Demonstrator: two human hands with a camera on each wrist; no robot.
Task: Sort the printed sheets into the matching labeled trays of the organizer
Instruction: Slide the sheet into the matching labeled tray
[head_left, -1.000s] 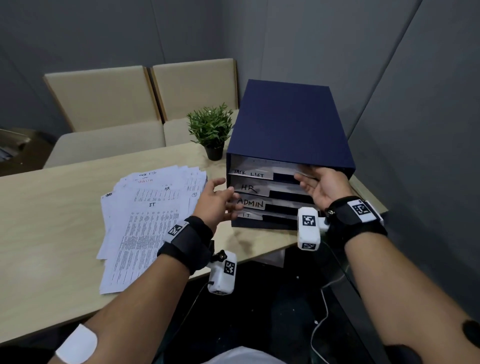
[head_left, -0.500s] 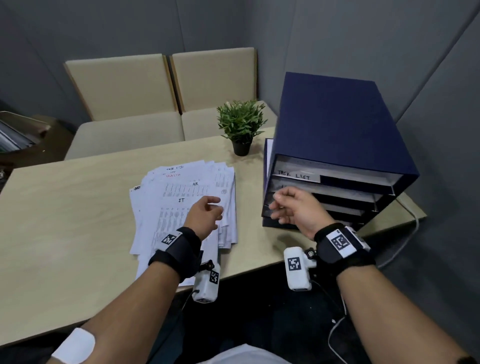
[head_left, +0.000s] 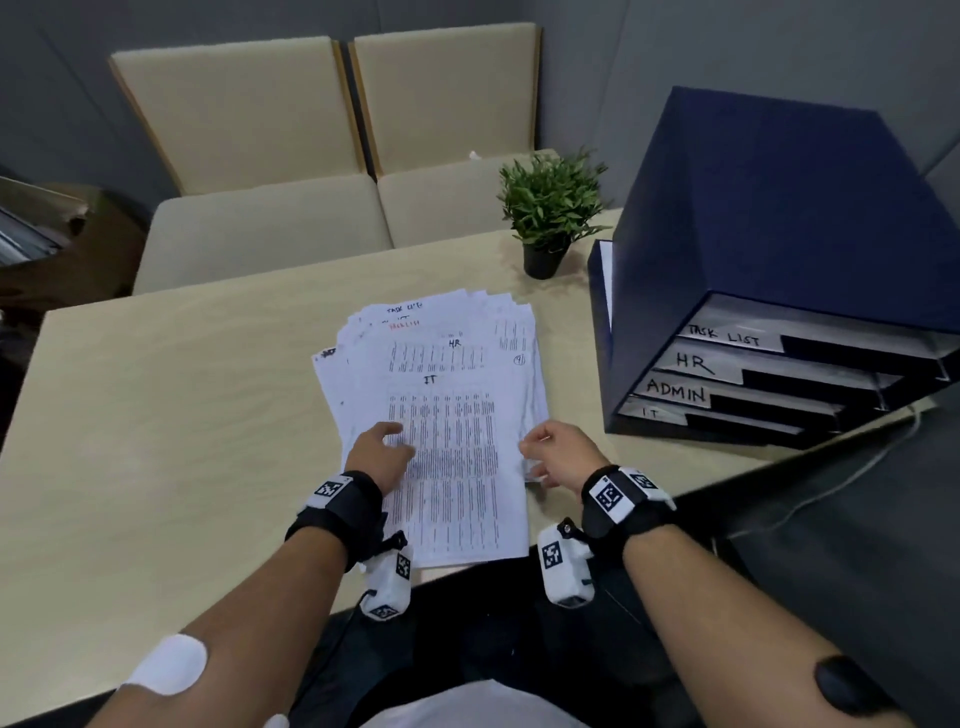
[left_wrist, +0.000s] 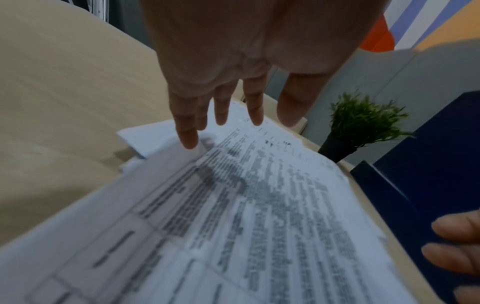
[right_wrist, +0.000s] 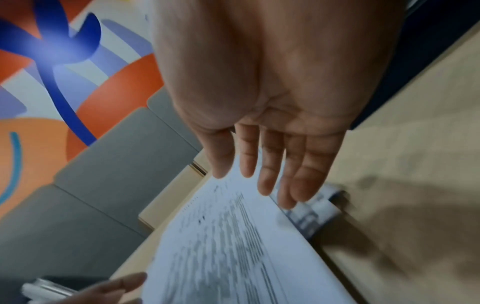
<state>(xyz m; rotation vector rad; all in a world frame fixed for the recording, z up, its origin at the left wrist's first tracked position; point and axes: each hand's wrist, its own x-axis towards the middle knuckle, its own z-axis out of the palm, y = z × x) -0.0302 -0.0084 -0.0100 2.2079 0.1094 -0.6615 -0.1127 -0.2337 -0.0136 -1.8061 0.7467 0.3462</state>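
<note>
A: While the left hand lies on the left part of the top sheet, are its fingers holding anything?

B: No. In the left wrist view they reach out nearly straight and a little spread, and one fingertip touches paper near that sheet's left edge. Nothing is pinched.

A: And on the sheet's right side?

B: The right hand sits at the right edge. Its fingers are extended and loosely together, tips at the margin; whether they have caught the edge cannot be told.

A: Where is the sheet itself?

B: It tops a fanned pile of printed sheets on the table, left of the organizer.

A: Any writing?

B: "IT" heads the top sheet; beyond it, others show "HR" and "TASK LIST". Right of the pile, the organizer's trays read, top to bottom, TASK LIST, HR, ADMIN, IT. A potted plant stands just left of the organizer.
</note>
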